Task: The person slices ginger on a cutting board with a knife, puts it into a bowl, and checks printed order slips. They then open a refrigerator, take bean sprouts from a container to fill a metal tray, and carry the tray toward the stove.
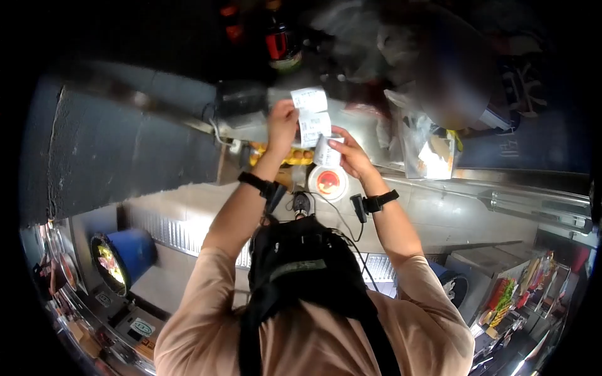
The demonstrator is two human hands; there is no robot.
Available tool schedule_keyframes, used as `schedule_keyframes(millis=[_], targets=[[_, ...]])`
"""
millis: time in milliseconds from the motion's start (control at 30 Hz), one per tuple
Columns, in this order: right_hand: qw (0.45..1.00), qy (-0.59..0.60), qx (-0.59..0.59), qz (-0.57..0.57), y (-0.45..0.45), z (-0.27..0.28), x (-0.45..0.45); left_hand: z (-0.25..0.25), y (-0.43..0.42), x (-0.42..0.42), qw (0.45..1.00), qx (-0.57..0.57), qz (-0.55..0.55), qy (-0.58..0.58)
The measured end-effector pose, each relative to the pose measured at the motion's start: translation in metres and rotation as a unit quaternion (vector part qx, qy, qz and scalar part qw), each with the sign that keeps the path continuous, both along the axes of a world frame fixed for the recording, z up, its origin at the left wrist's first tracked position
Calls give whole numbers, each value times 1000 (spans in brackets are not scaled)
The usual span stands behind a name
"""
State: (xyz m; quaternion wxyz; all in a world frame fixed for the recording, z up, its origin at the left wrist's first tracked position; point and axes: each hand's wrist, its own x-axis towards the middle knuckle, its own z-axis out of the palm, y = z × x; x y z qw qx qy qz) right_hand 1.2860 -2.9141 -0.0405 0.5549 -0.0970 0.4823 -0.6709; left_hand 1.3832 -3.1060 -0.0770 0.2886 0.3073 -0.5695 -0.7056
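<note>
Printed paper receipts [315, 129] are held up before me, in what looks like a folded strip or several slips; I cannot tell which. My left hand [283, 127] pinches their left edge near the top. Lower down, my right hand [354, 156] has its thumb over the bottom slip [327, 153] and its fingers behind it. Below the papers is a round white lid or tub [328, 182] with a red design. Round yellow-brown items [301, 156] show behind my left wrist, partly hidden.
A dark bottle with a red label [279, 47] stands at the back. To the right, a clear-walled bin [429, 160] holds papers. A blue barrel [128, 257] stands at the lower left. A dark grey panel [125, 138] borders the left side. A cable [342, 219] hangs near my body.
</note>
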Motion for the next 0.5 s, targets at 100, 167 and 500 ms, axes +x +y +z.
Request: schedule_keyframes(millis=[100,167,500], targets=[[997,-60,54,8,-7,-5,-13,-18,-6,-15,1000,-6,-3,-25],[995,-73,67,3,-13,-9,-18,-35,-11,-24,999,-27,9,-39],[993,21,105,-55,-39,-59,-31,-108,-37,-53,966,-204,124,-103]])
